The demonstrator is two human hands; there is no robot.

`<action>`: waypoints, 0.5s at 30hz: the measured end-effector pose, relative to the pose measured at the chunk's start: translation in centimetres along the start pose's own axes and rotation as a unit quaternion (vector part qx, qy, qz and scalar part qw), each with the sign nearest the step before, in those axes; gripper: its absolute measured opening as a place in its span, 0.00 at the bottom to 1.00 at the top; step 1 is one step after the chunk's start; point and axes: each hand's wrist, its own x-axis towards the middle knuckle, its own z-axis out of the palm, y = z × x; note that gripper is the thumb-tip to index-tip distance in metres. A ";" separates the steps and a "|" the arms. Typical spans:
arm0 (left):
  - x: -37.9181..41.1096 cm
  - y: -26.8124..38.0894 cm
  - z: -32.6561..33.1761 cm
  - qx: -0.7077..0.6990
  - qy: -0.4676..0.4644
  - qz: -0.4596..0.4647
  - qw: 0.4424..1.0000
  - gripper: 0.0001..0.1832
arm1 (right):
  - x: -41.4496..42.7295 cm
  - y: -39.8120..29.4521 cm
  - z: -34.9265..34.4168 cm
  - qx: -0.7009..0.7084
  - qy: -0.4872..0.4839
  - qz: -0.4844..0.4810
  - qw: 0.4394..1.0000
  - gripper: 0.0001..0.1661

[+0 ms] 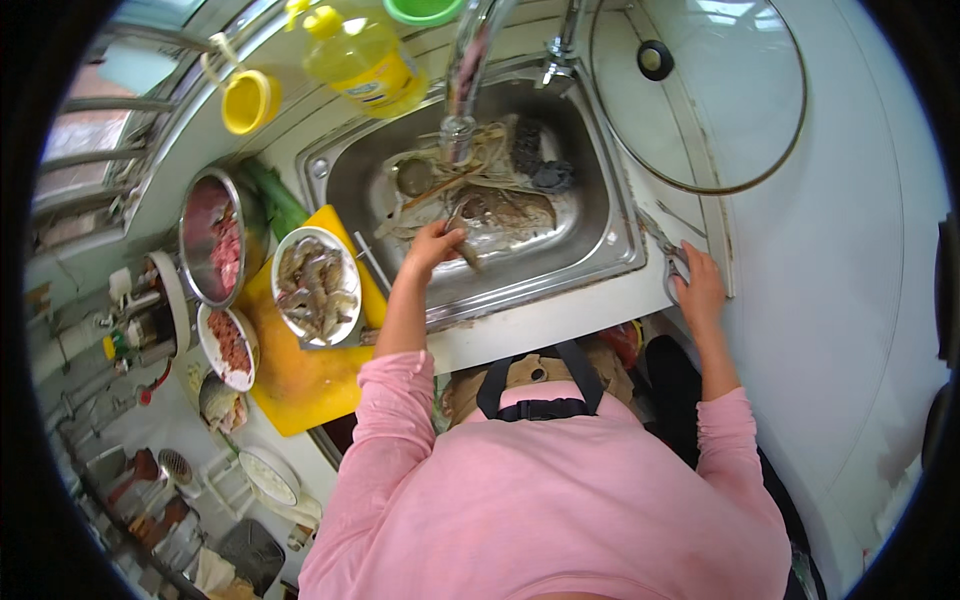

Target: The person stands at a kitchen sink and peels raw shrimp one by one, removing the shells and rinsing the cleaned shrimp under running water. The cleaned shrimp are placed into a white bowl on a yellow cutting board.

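Observation:
My left hand (433, 249) pinches a raw shrimp (470, 257) above the front of the stainless steel sink (595, 214). My right hand (703, 291) grips the handles of a pair of metal scissors (661, 235), low over the white counter right of the sink. In the basin lie brown and pale scraps (517, 210), a thin brown stick (442, 187) and a dark scouring pad (553, 176). Left of my left hand, several raw shrimp (316, 281) fill a white oval dish (355, 281) on a yellow cutting board (319, 386).
The faucet (457, 127) hangs over the basin. A dish soap bottle (367, 71) stands behind it. A glass lid (712, 97) leans at right. A steel bowl (196, 202) of meat, a white bowl (250, 358) of minced meat and green stalks (276, 196) sit at left.

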 end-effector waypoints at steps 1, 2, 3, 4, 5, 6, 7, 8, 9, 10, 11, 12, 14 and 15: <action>-1.7 0.4 -0.2 -0.074 -0.040 0.023 0.996 0.11 | 0.1 0.2 0.0 0.015 -0.031 0.009 0.999 0.36; -3.5 0.9 0.2 -0.153 -0.054 0.045 0.986 0.11 | 0.2 0.2 -0.2 0.027 -0.048 -0.014 0.998 0.36; -5.0 1.2 0.5 -0.231 -0.071 0.070 0.968 0.11 | 0.1 1.0 0.0 0.126 -0.093 0.022 0.987 0.36; -6.0 0.9 0.5 -0.284 -0.085 0.084 0.951 0.11 | 0.0 1.9 0.3 0.219 -0.139 0.056 0.964 0.36; -6.9 0.5 0.3 -0.335 -0.100 0.098 0.932 0.12 | -0.2 2.6 0.7 0.309 -0.186 0.091 0.928 0.35; -7.8 0.2 0.2 -0.385 -0.114 0.114 0.909 0.12 | -0.2 2.2 0.1 0.500 -0.252 0.180 0.808 0.35; -8.8 0.3 0.4 -0.399 -0.111 0.128 0.901 0.12 | -0.6 1.1 -0.8 0.553 -0.269 0.195 0.764 0.36; -10.0 0.6 0.6 -0.413 -0.108 0.142 0.893 0.12 | -1.4 -0.2 -1.6 0.603 -0.285 0.210 0.715 0.37; -10.9 0.7 0.8 -0.426 -0.105 0.157 0.885 0.13 | -1.9 -1.7 -2.4 0.648 -0.301 0.224 0.663 0.38; -11.4 0.5 0.8 -0.436 -0.093 0.173 0.878 0.12 | -2.4 -3.4 -3.0 0.691 -0.305 0.176 0.631 0.41; -12.0 0.9 1.1 -0.430 -0.077 0.198 0.877 0.12 | -2.9 -5.2 -3.4 0.732 -0.301 0.131 0.596 0.43; -12.8 1.5 1.5 -0.423 -0.062 0.222 0.876 0.12 | -3.0 -7.3 -3.2 0.783 -0.311 0.078 0.533 0.47; -13.9 1.9 1.5 -0.395 -0.036 0.258 0.881 0.13 | -1.4 -11.0 -2.8 0.756 -0.384 0.075 0.524 0.38; -14.1 2.0 1.6 -0.398 -0.022 0.273 0.875 0.13 | -0.4 -12.1 -2.0 0.717 -0.418 0.100 0.549 0.34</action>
